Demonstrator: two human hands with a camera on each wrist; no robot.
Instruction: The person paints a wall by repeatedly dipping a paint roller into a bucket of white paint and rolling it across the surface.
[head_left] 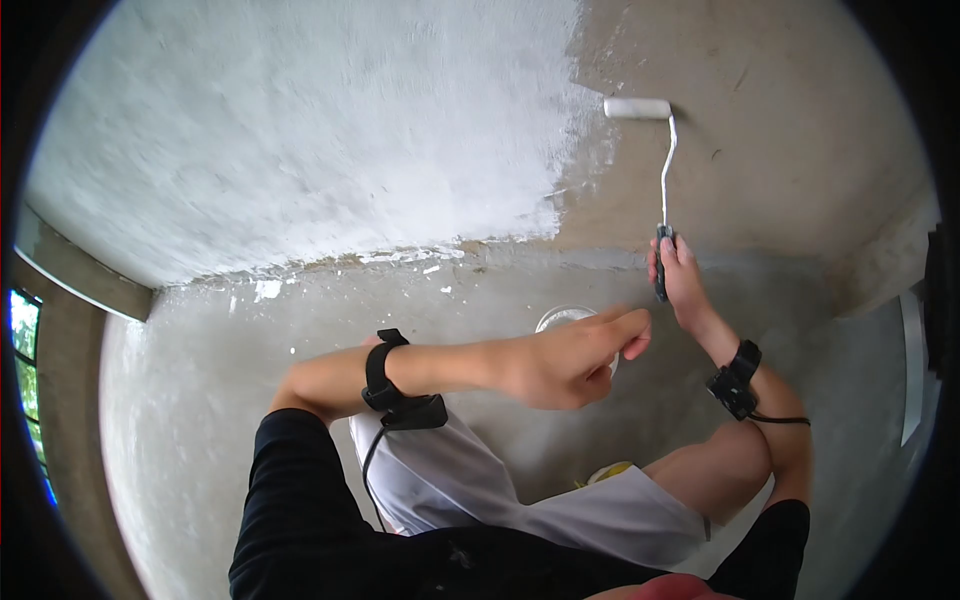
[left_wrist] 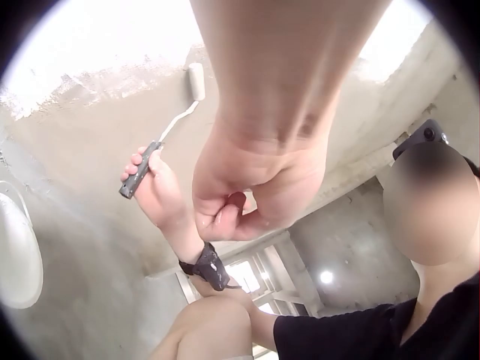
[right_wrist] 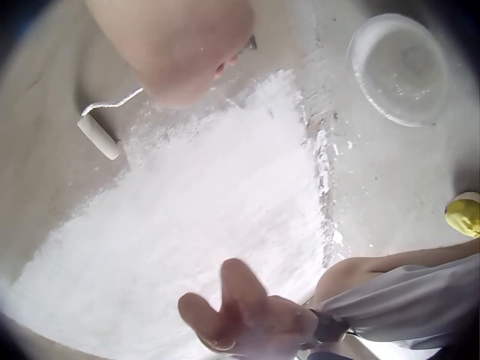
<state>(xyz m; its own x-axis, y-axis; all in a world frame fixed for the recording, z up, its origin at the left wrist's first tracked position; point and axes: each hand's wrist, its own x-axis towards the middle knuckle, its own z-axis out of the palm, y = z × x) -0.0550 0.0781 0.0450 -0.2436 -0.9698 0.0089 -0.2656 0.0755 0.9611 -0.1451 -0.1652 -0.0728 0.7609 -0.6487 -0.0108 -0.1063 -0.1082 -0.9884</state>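
My right hand grips the dark handle of a paint roller. Its white sleeve is up against the bare part of the wall, just right of the white painted area. The bent wire frame between handle and sleeve is spattered white. My left hand hangs in the air in front of my knees, fingers loosely curled and holding nothing. From the head view it partly covers a round white tub on the floor. In the right wrist view, the tub's rim shows whole.
White paint drips dot the grey floor along the foot of the wall. A yellow shoe shows near my bent legs. A window lies at the far left, and a corner of wall stands at the right.
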